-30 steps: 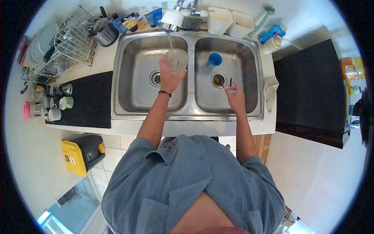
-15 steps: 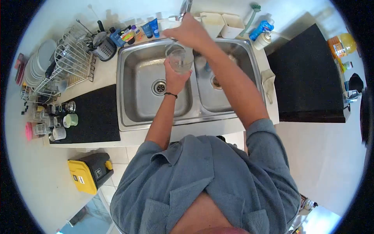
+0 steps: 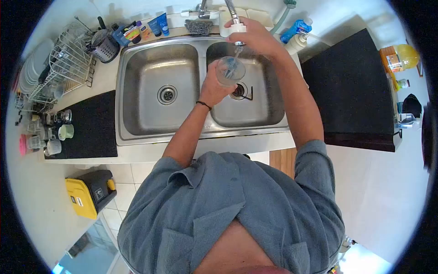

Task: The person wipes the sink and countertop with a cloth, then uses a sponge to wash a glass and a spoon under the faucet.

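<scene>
A clear glass (image 3: 231, 71) is in my left hand (image 3: 216, 89), fingers wrapped around its side, its mouth facing up over the right basin (image 3: 269, 107). Water runs down into it from the faucet nozzle (image 3: 237, 30), which has a flexible metal neck. My right hand (image 3: 258, 37) is closed around that nozzle just above the glass, thumb and fingers at its sides. Below the glass, a dark thing with a thin bent handle (image 3: 248, 96) lies by the right drain; its kind I cannot make out.
The left basin (image 3: 155, 68) is beside it. Behind the sink are a grey scouring pad (image 3: 199, 27), tubes (image 3: 159, 25) and a blue soap bottle (image 3: 294, 31). A dish rack (image 3: 68, 68) and black mat (image 3: 93, 128) with jars stand left, a black surface (image 3: 351, 86) right.
The glass in my left hand has moved right, from near the divider to over the right basin. My right hand has shifted right with the nozzle, and water now flows. The view has shifted too.
</scene>
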Action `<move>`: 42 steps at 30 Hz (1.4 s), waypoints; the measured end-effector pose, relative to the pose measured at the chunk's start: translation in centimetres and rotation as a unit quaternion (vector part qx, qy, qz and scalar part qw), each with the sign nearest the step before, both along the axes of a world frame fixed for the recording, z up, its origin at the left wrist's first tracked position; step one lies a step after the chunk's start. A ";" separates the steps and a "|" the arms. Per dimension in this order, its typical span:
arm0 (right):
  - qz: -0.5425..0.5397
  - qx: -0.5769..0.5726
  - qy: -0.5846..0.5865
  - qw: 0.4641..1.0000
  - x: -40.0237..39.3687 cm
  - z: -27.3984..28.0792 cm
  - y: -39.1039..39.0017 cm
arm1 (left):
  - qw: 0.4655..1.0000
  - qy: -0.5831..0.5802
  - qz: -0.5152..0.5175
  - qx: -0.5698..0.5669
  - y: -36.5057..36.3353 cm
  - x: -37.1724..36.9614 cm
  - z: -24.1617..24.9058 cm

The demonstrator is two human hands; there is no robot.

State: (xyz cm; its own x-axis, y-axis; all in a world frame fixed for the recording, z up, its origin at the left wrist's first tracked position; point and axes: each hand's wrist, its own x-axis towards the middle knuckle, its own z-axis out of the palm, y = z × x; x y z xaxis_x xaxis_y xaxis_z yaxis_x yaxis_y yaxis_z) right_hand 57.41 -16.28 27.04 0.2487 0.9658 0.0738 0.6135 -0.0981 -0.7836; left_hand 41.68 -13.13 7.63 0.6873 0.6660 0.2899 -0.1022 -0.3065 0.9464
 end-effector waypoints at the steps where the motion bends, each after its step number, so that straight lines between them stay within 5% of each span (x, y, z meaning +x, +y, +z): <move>1: 0.013 0.005 0.000 1.000 0.5 0.1 -0.2 | 1.000 0.010 0.003 0.003 -0.4 0.7 0.2; 4: 0.015 -0.004 -0.020 1.000 0.8 0.0 -1.0 | 0.999 0.043 0.032 -0.007 -1.5 2.7 1.0; 8: 0.002 0.103 0.138 0.985 3.3 -2.7 -4.9 | 0.993 0.044 0.110 0.023 -1.3 4.9 -1.1; 14: -0.126 0.034 0.337 0.932 8.1 -13.5 -14.9 | 0.979 0.022 0.185 -0.084 -2.1 4.6 -2.6; 17: -0.208 -0.015 0.439 0.874 7.4 -17.5 -19.3 | 0.956 -0.026 0.176 -0.235 -3.0 3.9 -0.5; 23: -0.187 -0.057 0.435 0.879 6.7 -20.1 -23.1 | 0.955 -0.007 0.279 -0.104 -1.8 3.5 -2.3; 26: -0.173 -0.042 0.418 0.891 6.9 -19.9 -23.1 | 0.928 -0.141 0.251 -0.237 -2.1 4.0 -1.7; 29: -0.185 -0.040 0.419 0.888 6.5 -18.9 -22.7 | 0.965 0.077 0.252 0.000 -2.0 3.1 -2.6; 32: -0.196 -0.029 0.397 0.896 5.6 -19.1 -22.3 | 0.938 -0.131 0.232 -0.223 -1.7 4.0 -2.4; 35: -0.207 -0.041 0.401 0.892 4.0 -19.2 -22.2 | 0.989 0.061 0.111 -0.081 -1.5 2.8 -1.6; 38: -0.224 -0.043 0.400 0.888 2.2 -19.1 -22.2 | 0.933 -0.171 0.115 -0.296 -1.4 3.3 -1.1; 41: -0.245 -0.059 0.394 0.884 0.8 -18.3 -21.8 | 0.997 0.072 0.034 0.012 -0.1 2.4 -1.5; 42: -0.234 -0.053 0.378 0.894 0.5 -18.5 -21.5 | 0.997 0.032 0.041 -0.063 -0.1 2.4 -1.8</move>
State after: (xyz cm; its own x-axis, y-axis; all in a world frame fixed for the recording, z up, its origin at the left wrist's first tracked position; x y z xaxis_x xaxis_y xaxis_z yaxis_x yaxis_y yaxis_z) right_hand 57.91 -37.78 8.52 0.5676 0.7344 -0.3721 -0.2145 -0.3044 -0.9281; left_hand 44.10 -13.23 5.84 0.6432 0.7493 0.1573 -0.0188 -0.1899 0.9816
